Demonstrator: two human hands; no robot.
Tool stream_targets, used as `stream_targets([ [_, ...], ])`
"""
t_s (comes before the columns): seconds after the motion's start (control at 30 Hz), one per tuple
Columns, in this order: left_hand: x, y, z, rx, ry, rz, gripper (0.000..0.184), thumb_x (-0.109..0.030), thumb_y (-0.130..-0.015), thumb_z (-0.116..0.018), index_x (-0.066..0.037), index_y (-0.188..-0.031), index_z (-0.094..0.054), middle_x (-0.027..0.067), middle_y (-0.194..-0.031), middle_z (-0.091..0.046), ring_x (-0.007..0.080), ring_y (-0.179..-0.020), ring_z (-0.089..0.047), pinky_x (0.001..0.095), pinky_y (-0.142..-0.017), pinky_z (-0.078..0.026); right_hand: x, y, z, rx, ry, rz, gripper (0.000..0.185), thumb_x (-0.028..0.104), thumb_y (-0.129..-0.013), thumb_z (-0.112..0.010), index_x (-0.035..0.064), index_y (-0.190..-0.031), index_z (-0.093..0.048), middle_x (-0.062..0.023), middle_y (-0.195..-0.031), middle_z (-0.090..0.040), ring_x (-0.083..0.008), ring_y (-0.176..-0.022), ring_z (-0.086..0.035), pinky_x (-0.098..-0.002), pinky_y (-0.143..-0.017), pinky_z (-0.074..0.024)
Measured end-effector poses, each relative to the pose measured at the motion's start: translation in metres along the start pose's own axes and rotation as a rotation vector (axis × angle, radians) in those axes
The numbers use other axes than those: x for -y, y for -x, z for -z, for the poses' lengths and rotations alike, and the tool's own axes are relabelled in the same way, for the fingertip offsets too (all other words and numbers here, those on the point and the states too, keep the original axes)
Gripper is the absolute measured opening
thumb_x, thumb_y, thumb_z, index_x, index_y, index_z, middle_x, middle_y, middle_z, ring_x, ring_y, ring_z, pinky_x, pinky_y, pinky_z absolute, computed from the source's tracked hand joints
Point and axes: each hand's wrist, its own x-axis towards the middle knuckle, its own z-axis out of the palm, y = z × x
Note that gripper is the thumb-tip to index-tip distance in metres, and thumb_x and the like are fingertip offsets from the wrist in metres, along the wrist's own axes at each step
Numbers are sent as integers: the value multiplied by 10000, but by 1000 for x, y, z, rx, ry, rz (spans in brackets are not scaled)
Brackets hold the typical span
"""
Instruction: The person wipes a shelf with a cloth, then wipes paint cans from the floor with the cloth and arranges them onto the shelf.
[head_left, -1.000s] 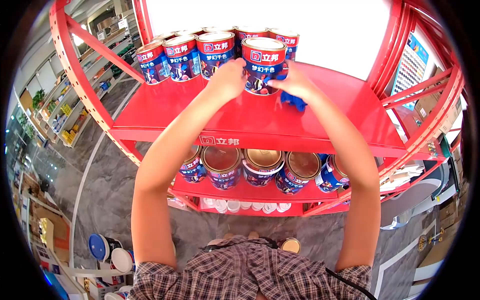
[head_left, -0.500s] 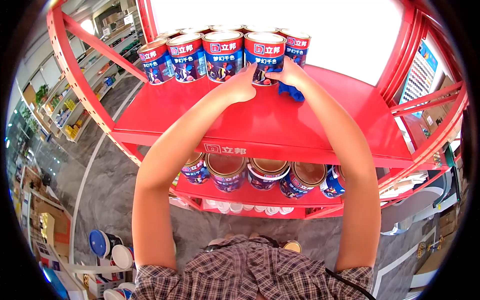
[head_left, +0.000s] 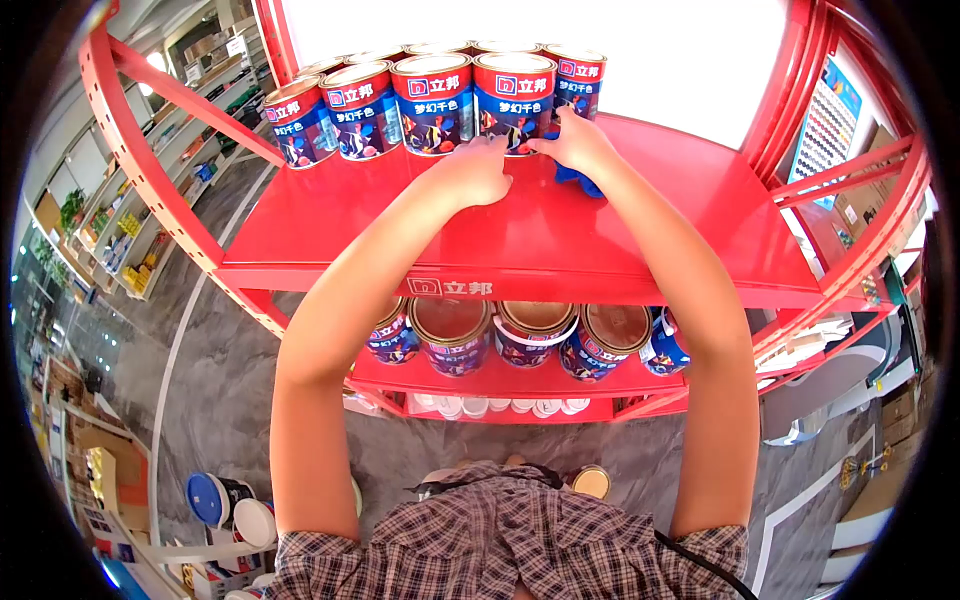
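Observation:
A red-and-blue paint can (head_left: 514,90) stands upright at the front of a row on the red shelf (head_left: 640,230). My left hand (head_left: 480,172) is at its lower left front, fingers bent against it and partly hidden. On the other side my right hand (head_left: 575,142) presses the can, thumb toward the front and fingers along its right flank. A crumpled blue cloth (head_left: 577,182) shows just below my right hand; whether I touch it I cannot tell. Another paint can (head_left: 432,100) stands close on the left.
Several more cans, such as a left-end can (head_left: 298,125), fill the row. On the lower shelf stand open-topped-looking cans (head_left: 450,335). Red uprights (head_left: 150,170) frame the rack. Buckets (head_left: 207,500) and a lidded can (head_left: 592,482) are on the floor.
The paint can between my hands has shifted slightly back, more in line with its row. My left hand has slid lower on it. The camera view has moved a little.

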Motion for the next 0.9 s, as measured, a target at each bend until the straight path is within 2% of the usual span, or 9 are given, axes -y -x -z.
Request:
stream_targets([
  [0.07,-10,14,0,-41,-92,-36,511,-254,-844,-562,-9,-1275,-438,227,-1255,-485,374,-1159,-473,422,-962,-399,16,26,18,10,31,-27,447,360,-767,-657,15,-1040,-577,-197,-922,-652,-305,-900,-638,-409,-782,-506],
  [0.17,-17,29,3,-92,-71,-121,430,-247,-844,-562,-6,-1198,-511,217,-1140,-566,358,-1088,-529,421,-914,-430,19,48,26,-27,64,63,335,321,-774,-643,31,-940,-626,-176,-877,-658,-291,-843,-648,-406,-751,-513],
  [0.27,-32,59,9,-198,25,-206,298,-218,-836,-566,1,-1038,-581,200,-973,-618,353,-957,-580,434,-829,-454,48,96,52,-24,-116,-73,265,281,-784,-627,33,-878,-641,-160,-858,-657,-307,-813,-646,-404,-730,-507],
  [0.37,-47,91,5,-324,130,-401,202,-181,-816,-574,3,-896,-588,185,-860,-611,350,-856,-588,437,-756,-455,50,145,54,-239,-167,97,226,230,-794,-612,33,-903,-634,-167,-851,-651,-329,-795,-637,-397,-705,-503],
  [0.47,-67,124,-9,-353,369,-586,113,-105,-774,-586,4,-786,-555,169,-748,-584,339,-729,-585,411,-651,-451,62,211,58,-324,-307,54,183,167,-787,-619,21,-898,-621,-174,-829,-639,-343,-793,-625,-393,-679,-496],
  [0.6,-91,157,-52,-113,626,-678,160,-123,-765,-610,-1,-701,-530,167,-653,-561,342,-642,-577,428,-569,-437,51,292,38,-411,-457,-14,115,64,-767,-646,1,-857,-612,-162,-776,-623,-332,-740,-621,-344,-646,-489],
  [0.73,-115,186,-97,212,645,-618,233,-212,-797,-633,4,-731,-575,169,-662,-611,326,-606,-600,379,-544,-454,27,372,10,-360,-560,-230,136,60,-777,-651,-17,-886,-625,-142,-812,-644,-227,-725,-637,-310,-649,-487],
  [0.83,-139,206,-133,423,704,-482,206,-161,-808,-624,34,-767,-572,204,-640,-560,303,-567,-571,365,-527,-415,16,429,2,-304,-674,-395,146,53,-783,-647,-21,-907,-629,-132,-816,-653,-194,-717,-635,-300,-650,-487],
  [0.9,-157,216,-172,310,764,-615,179,-136,-825,-592,38,-783,-581,186,-604,-547,222,-513,-534,351,-508,-400,4,469,-3,-334,-642,-429,143,67,-790,-645,-15,-907,-632,-141,-810,-652,-208,-683,-628,-303,-638,-484],
])
